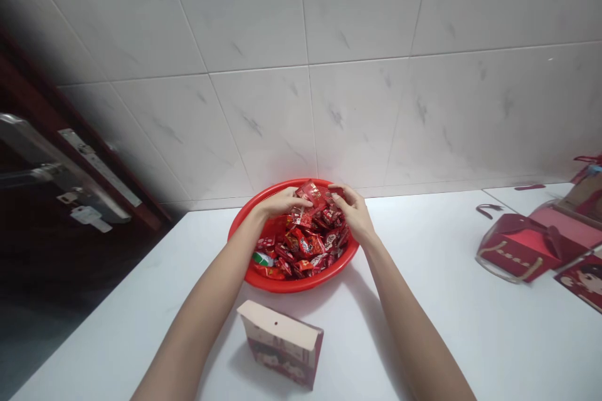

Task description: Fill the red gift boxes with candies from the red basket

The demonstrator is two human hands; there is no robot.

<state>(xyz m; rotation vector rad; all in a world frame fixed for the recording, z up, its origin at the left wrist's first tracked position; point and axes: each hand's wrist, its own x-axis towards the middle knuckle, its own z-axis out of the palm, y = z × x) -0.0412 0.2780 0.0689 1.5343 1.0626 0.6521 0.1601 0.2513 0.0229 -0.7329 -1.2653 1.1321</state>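
A red plastic basket (pixel 294 287) sits against the wall, holding many small wrapped candies (pixel 303 244), mostly red, with a green and white one (pixel 263 259) at the left. My left hand (pixel 282 202) reaches over the basket's left rim, its thumb pressed on a shiny red packet (pixel 310 194). At the right side of the basket, my right hand (pixel 353 213) has its fingers curled in among the candies; what lies in them is hard to make out. Nearer to me, between my forearms, a small printed cardboard box (pixel 281 344) stands upright with a cream top flap.
At the right stand a dark red gift box (pixel 517 247) with a rope handle and a flat printed card (pixel 583 279). A short ribbon (pixel 489 208) lies behind them. A tiled wall (pixel 352 113) backs the white table (pixel 423 263); a door with keys (pixel 87 216) is at left.
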